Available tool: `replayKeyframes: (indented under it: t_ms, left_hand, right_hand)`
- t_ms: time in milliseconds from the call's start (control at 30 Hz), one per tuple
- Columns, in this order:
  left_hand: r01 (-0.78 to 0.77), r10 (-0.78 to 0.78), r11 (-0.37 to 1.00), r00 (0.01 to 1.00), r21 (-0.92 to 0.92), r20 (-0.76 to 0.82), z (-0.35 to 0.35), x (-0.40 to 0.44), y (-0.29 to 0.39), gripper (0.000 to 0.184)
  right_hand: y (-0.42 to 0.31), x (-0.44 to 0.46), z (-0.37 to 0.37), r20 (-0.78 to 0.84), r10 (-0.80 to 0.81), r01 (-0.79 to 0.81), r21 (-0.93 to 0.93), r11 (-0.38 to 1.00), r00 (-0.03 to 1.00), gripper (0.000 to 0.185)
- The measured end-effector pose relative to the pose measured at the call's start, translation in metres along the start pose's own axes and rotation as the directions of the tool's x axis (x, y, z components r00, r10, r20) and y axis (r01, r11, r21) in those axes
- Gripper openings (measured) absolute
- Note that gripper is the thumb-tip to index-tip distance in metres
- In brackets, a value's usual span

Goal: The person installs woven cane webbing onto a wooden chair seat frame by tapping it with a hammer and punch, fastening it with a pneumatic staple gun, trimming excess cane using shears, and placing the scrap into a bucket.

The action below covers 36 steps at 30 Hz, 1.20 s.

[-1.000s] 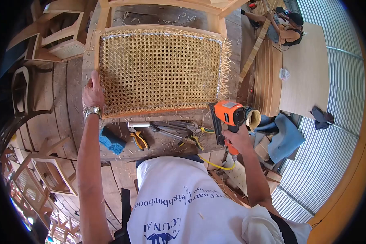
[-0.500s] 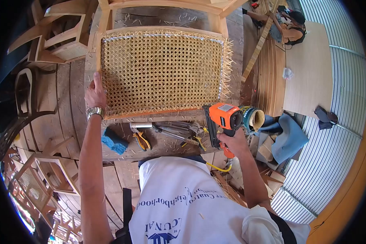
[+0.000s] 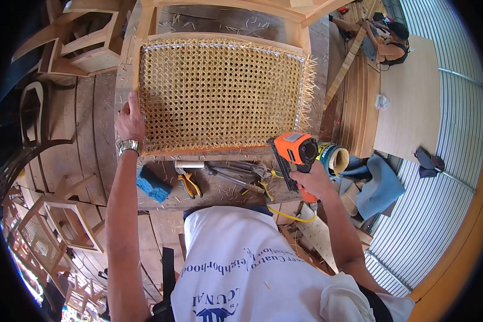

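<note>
A woven cane panel (image 3: 222, 94) is set in a wooden chair frame (image 3: 304, 37), with frayed strand ends along its right side. My left hand (image 3: 130, 121) is closed around the frame's left edge, thumb pointing up along it. In my right hand (image 3: 314, 182) is an orange and black pneumatic staple gun (image 3: 295, 150), gripped by its handle. Its nose lies by the lower right corner of the panel; I cannot tell whether it touches. A yellow air hose (image 3: 290, 216) runs from the handle.
On the workbench (image 3: 220, 201) near me lie a blue sponge (image 3: 153, 184), orange-handled pliers (image 3: 189, 185) and several metal tools (image 3: 239, 174). A can (image 3: 333, 155) stands right of the staple gun. Wooden chairs (image 3: 75, 225) are at left. Another person (image 3: 386, 45) sits at upper right.
The chair frame and panel appear slightly farther right and a little tilted. The staple gun has turned slightly, still by the lower right corner. Both hands keep their hold.
</note>
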<state>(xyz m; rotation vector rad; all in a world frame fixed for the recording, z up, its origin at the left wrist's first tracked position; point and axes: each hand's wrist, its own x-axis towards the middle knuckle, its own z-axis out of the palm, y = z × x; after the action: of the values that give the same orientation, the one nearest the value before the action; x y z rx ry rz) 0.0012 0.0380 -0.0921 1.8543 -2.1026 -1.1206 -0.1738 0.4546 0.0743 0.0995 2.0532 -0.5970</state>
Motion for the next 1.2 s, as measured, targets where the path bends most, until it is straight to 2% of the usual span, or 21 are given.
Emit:
replayKeyframes:
  t_ms: [100, 200, 233, 333, 433, 533, 633, 733, 833, 1033, 1200]
  left_hand:
    - [0.004, -0.004, 1.0, 1.0, 0.02, -0.001, 0.0, 0.001, -0.001, 0.091]
    - [-0.02, 0.024, 0.998, 0.997, 0.055, -0.072, 0.004, 0.002, -0.004, 0.092]
    - [0.011, -0.009, 0.998, 1.0, 0.058, -0.021, 0.001, 0.002, -0.002, 0.093]
    - [-0.013, 0.013, 0.998, 1.0, 0.06, 0.002, 0.0, 0.001, -0.003, 0.093]
    - [-0.012, 0.011, 0.997, 1.0, 0.076, 0.013, 0.001, 0.003, -0.007, 0.094]
    - [-0.03, 0.031, 0.996, 0.999, 0.081, -0.012, 0.001, 0.003, -0.007, 0.093]
    - [-0.031, 0.032, 0.997, 0.999, 0.073, -0.018, 0.001, 0.001, -0.005, 0.092]
    - [-0.007, 0.007, 0.997, 1.0, 0.072, -0.002, 0.004, 0.006, -0.01, 0.091]
    - [-0.002, 0.001, 0.998, 1.0, 0.063, 0.009, 0.004, 0.007, -0.008, 0.09]
    - [0.001, -0.002, 0.998, 1.0, 0.061, 0.02, 0.002, 0.004, -0.004, 0.09]
    - [-0.018, 0.017, 0.997, 1.0, 0.069, 0.013, 0.0, 0.001, -0.002, 0.09]
  right_hand:
    - [-0.009, 0.001, -0.002, 0.027, 0.021, -0.019, -0.076, 0.997, 0.999, 0.02]
    - [-0.015, 0.004, -0.001, 0.02, 0.031, -0.028, -0.148, 0.989, 0.999, 0.019]
    - [-0.015, 0.003, -0.001, 0.013, 0.034, -0.031, -0.173, 0.984, 0.999, 0.02]
    - [-0.001, 0.007, 0.001, 0.004, -0.124, 0.123, -0.192, 0.974, 0.992, 0.021]
    - [-0.006, 0.002, -0.002, 0.028, -0.015, 0.017, -0.055, 0.998, 0.999, 0.021]
    - [-0.007, -0.007, -0.001, 0.001, -0.044, 0.043, 0.116, 0.992, 0.999, 0.019]
    - [-0.009, -0.021, 0.006, -0.102, -0.06, 0.078, 0.183, 0.98, 0.993, 0.016]
    - [0.005, -0.027, 0.007, -0.15, -0.057, 0.086, 0.194, 0.977, 0.987, 0.015]
    - [0.013, -0.027, 0.004, -0.105, -0.05, 0.074, 0.239, 0.968, 0.993, 0.015]
    - [-0.002, -0.018, 0.012, -0.052, 0.004, 0.004, 0.15, 0.989, 0.999, 0.014]
    - [0.005, -0.01, 0.016, -0.016, -0.042, 0.044, 0.188, 0.981, 0.999, 0.014]
